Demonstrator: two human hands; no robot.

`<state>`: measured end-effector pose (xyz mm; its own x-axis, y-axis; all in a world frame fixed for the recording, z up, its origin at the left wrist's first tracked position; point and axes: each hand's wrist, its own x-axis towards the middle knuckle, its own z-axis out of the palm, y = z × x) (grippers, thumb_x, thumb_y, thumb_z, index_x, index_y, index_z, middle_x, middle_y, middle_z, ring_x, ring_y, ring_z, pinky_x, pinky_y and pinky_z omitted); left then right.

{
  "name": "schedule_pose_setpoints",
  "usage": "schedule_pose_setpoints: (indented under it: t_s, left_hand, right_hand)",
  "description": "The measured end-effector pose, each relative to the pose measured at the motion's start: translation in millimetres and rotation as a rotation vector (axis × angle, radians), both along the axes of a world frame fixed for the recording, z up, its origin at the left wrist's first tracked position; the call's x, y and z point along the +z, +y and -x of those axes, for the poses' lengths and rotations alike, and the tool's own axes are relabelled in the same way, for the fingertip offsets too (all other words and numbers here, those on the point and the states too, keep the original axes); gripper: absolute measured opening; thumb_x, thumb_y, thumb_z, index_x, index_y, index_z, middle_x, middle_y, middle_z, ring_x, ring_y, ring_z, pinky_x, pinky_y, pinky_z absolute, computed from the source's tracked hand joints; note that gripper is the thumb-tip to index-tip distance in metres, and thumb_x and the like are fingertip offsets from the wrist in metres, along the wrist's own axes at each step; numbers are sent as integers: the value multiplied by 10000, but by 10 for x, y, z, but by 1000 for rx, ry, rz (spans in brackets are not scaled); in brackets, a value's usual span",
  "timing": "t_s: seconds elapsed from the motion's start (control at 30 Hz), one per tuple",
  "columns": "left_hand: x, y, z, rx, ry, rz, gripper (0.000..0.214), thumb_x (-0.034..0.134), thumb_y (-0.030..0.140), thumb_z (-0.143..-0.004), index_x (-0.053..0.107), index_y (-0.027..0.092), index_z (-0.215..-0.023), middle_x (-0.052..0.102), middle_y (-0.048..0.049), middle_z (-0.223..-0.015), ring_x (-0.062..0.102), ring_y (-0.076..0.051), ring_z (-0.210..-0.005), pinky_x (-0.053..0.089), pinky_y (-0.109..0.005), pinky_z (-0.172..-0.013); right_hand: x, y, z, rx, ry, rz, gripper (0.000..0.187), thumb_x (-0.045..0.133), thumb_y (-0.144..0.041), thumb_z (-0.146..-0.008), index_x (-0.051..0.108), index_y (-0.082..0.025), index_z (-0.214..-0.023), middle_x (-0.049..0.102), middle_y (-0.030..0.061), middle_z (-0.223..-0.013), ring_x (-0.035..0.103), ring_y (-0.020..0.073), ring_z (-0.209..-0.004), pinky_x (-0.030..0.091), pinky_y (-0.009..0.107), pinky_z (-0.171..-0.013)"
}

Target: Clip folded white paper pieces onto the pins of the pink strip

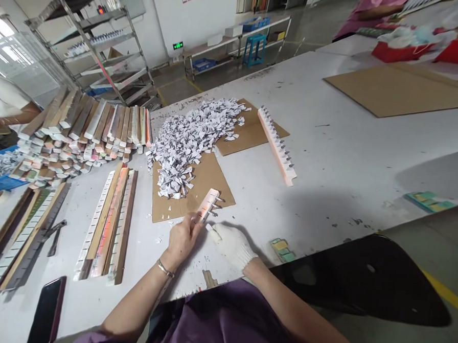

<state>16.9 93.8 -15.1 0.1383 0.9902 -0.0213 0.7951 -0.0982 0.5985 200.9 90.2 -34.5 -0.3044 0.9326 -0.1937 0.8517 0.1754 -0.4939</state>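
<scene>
My left hand point(182, 236) is bare with a bracelet at the wrist, and its fingers are closed round the near end of a short pale strip point(208, 203) that has small metal clips sticking from its side. My right hand point(231, 243) wears a white glove and rests on the table just right of the strip's near end, fingers curled; what they pinch is too small to see. The strip lies over the corner of a brown cardboard sheet point(209, 178). Beyond it spreads a large heap of small folded white paper pieces point(192, 136).
A long strip filled with clips point(277, 144) lies right of the heap. Several long strips point(109, 221) lie to the left, with a stack of boxes point(85, 128) behind them. A phone point(47, 313) sits at the near left edge. Small coloured cards point(282, 249) lie near my right hand.
</scene>
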Motion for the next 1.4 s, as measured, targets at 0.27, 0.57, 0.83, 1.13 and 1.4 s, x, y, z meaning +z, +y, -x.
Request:
schedule_pose_setpoints:
  t_s: [0.27, 0.57, 0.83, 1.13, 1.4]
  left_hand:
    - [-253, 244, 71, -89, 70, -12, 310, 715, 279, -766, 590, 182, -1033, 615, -68, -1027, 643, -225, -893, 533, -361, -844]
    - [-358, 255, 81, -103, 36, -1, 322, 689, 237, -736, 573, 180, -1032, 592, -70, -1003, 622, -231, -904, 529, -366, -836]
    - [-373, 260, 28, -90, 68, 17, 345, 699, 274, -763, 593, 155, -1070, 594, -99, -1059, 616, -244, -905, 531, -381, -825]
    - [-44, 1329, -38, -120, 518, -204, 254, 453, 122, -975, 675, 137, -1097, 650, -152, -1087, 611, -262, -1031, 479, -390, -893]
    - [72, 1598, -56, -279, 545, -212, 235, 517, 17, -890, 714, 139, -929, 689, -147, -1085, 607, -251, -1058, 435, -400, -983]
  right_hand:
    - [18, 188, 248, -50, -210, -30, 261, 421, -134, -909, 670, -120, -984, 730, 157, -844, 731, 291, -789, 429, 329, -574]
    - [-34, 294, 275, 16, -244, -50, 212, 461, -119, -862, 670, -120, -895, 713, 165, -783, 722, 313, -753, 449, 364, -600]
    - [-135, 390, 228, 31, -234, -42, 213, 455, -171, -912, 664, -180, -951, 723, 86, -817, 708, 249, -719, 418, 305, -580]
    - [-293, 201, -33, -186, 45, -107, 515, 456, -276, -955, 469, -252, -1468, 682, 85, -1285, 690, 217, -1004, 496, 297, -810]
    - [-344, 187, -57, -209, 218, -117, 537, 475, -230, -913, 502, -273, -1447, 630, 66, -1382, 620, 234, -1185, 466, 343, -977]
